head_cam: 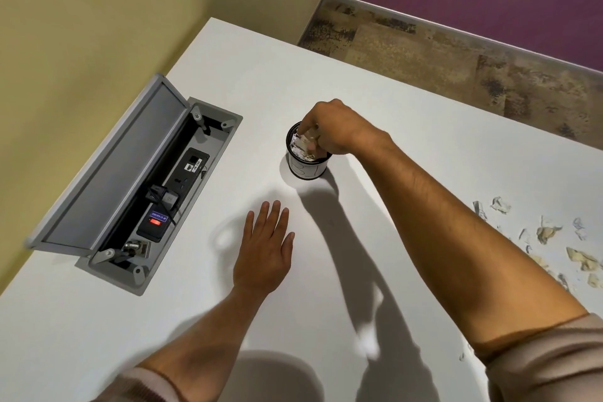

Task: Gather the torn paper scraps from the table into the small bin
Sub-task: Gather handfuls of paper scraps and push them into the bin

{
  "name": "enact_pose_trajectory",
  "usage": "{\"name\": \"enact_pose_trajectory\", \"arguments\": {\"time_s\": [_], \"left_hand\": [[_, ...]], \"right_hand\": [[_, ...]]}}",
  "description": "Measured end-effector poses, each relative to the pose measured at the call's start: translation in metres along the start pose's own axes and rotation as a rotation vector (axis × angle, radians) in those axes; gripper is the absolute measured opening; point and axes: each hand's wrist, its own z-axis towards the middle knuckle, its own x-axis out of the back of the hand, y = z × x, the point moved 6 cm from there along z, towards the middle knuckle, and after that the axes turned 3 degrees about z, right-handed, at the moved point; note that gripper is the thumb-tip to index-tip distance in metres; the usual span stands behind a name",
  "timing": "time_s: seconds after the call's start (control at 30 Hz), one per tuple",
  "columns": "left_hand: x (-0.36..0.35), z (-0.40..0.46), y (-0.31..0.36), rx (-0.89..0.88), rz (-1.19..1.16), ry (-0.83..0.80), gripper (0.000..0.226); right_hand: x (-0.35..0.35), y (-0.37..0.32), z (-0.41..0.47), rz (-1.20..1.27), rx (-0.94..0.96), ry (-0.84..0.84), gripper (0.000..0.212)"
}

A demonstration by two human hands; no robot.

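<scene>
A small round bin with a black rim and white side stands on the white table, with crumpled paper scraps inside it. My right hand is over the bin's mouth, fingers curled down into it and pinching paper scraps. My left hand lies flat on the table in front of the bin, fingers straight, holding nothing. Several torn paper scraps lie scattered on the table at the far right, beyond my right forearm.
An open grey cable box with sockets and plugs is set into the table at the left, its lid raised. A yellow wall runs along the left. Beyond the table's far edge are patterned floor and a purple wall.
</scene>
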Motion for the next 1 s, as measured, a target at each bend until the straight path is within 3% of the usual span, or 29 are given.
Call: {"name": "enact_pose_trajectory", "arguments": {"time_s": [0.3, 0.67, 0.83, 1.0], "left_hand": [[0.000, 0.000, 0.000, -0.002, -0.004, 0.015, 0.051], [-0.004, 0.000, -0.002, -0.001, 0.014, -0.005, 0.052], [-0.005, 0.000, -0.002, 0.006, 0.015, -0.013, 0.052], [-0.005, 0.000, -0.002, 0.004, 0.025, -0.012, 0.053]], "right_hand": [[-0.023, -0.003, 0.004, 0.023, -0.033, 0.057, 0.021], [-0.033, -0.004, 0.008, -0.082, -0.056, 0.058, 0.031], [-0.011, -0.003, -0.007, 0.088, -0.009, 0.159, 0.035], [0.009, 0.011, -0.038, 0.345, -0.014, 0.434, 0.026]]}}
